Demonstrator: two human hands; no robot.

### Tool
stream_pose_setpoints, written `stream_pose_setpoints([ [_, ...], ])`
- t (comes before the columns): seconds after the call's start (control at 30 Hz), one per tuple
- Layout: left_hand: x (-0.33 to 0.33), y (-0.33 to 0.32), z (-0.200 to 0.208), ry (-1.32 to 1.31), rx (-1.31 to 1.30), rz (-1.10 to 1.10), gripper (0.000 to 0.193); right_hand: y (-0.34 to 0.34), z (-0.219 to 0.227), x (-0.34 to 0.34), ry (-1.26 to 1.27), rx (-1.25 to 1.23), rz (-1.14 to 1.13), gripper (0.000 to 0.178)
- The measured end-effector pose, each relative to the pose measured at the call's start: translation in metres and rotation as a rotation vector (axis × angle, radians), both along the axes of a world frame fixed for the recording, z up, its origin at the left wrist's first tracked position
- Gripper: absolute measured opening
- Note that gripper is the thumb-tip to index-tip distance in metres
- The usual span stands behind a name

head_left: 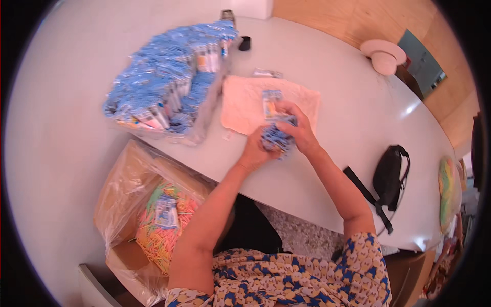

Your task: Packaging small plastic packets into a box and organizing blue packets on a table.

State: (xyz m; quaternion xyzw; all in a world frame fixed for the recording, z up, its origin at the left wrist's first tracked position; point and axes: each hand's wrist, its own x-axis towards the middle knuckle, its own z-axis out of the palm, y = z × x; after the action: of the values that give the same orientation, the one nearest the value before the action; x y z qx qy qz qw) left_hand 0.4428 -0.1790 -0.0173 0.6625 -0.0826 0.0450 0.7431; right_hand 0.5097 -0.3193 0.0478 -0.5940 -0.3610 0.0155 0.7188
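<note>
Over a pink towel [239, 105], my left hand [255, 150] is closed round a bunch of small blue packets [276, 137]. My right hand [303, 130] is closed on the upper part of the same bunch, its fingers bent over it. Just beyond the fingertips is a blue-and-white packet [271, 100] with a pale window; I cannot tell whether it lies on the towel or is held. At the far left of the towel, a big clear bag [153, 77] is filled with many similar blue packets, some turned with their white sides up.
Below the table edge, a plastic-lined carton [120, 210] holds many thin coloured sticks [158, 240] with a blue packet [166, 212] on top. A black waist bag [391, 176] lies on the right of the white table [327, 204]. A pale hat [383, 55] sits at the far right.
</note>
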Motion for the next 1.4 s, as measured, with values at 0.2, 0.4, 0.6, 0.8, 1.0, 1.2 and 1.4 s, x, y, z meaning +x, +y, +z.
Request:
stream_pose_setpoints([
  [0.2, -0.034, -0.010, 0.032, -0.030, 0.105, 0.084, 0.076, -0.008, 0.007, -0.026, 0.287, -0.127, 0.011, 0.028],
  [0.4, -0.039, -0.002, 0.025, -0.121, 0.210, 0.209, 0.085, -0.002, -0.011, -0.028, 0.139, -0.148, 0.066, 0.032],
  [0.6, -0.027, -0.003, 0.014, -0.044, 0.168, 0.272, 0.079, 0.006, -0.004, 0.001, 0.396, -0.201, 0.052, 0.032],
  [0.8, -0.016, -0.016, 0.004, -0.057, 0.042, 0.270, 0.070, -0.002, -0.059, 0.099, 0.070, -0.676, -0.504, 0.029],
  [1.0, -0.022, -0.003, 0.006, -0.007, 0.044, 0.265, 0.072, 0.022, -0.050, 0.088, 0.056, -0.760, -0.556, 0.011],
  [1.2, -0.017, -0.013, 0.007, -0.143, -0.050, 0.266, 0.076, -0.018, -0.043, 0.060, 0.215, -0.173, 0.126, 0.012],
  [1.4, -0.021, -0.013, -0.003, 0.021, 0.105, 0.175, 0.072, -0.042, -0.046, 0.017, 0.341, -0.216, 0.396, 0.050],
])
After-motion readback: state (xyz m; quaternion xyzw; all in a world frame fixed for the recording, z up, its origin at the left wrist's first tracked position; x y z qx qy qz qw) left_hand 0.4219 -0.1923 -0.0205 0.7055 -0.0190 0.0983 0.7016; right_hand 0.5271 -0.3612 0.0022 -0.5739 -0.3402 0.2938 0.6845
